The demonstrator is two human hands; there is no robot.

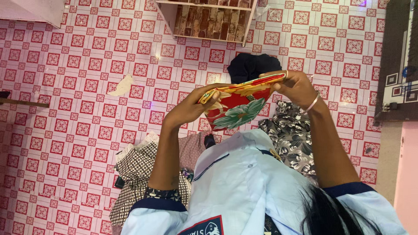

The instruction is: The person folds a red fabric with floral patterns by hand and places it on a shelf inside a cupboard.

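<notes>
Left hand [188, 109] closed around one end of a folded floral cloth [238, 103], thumb on top and fingers curled beneath the fold; right hand [295, 85] pinching the opposite end, fingertips clamped on the upper edge, a thin pale bangle [312, 103] round the wrist. Cloth raised between both hands in front of the chest, above the floor: soft and thin, folded into a flat wedge, printed in red and orange with a large teal flower and a pale striped border along the top fold. Seen from the head camera only, looking down over a light blue shirt [244, 182], smooth, with white buttons and dark navy cuffs on the short sleeves. Below the hands, other garments in a loose heap on the floor: a brown-and-white checked fabric [138, 172] with a lacy white edge at the left, a black-and-grey flowered fabric [292, 135], crumpled, at the right, and a dark, nearly black bundle [249, 65] just beyond the held cloth. Floor covering [78, 87] glossy, patterned in small red-and-white squares with ornamental motifs, torn at one patch where a pale under-layer shows. At the top edge, a white-framed panel [209, 19] of rough brown brickwork.
</notes>
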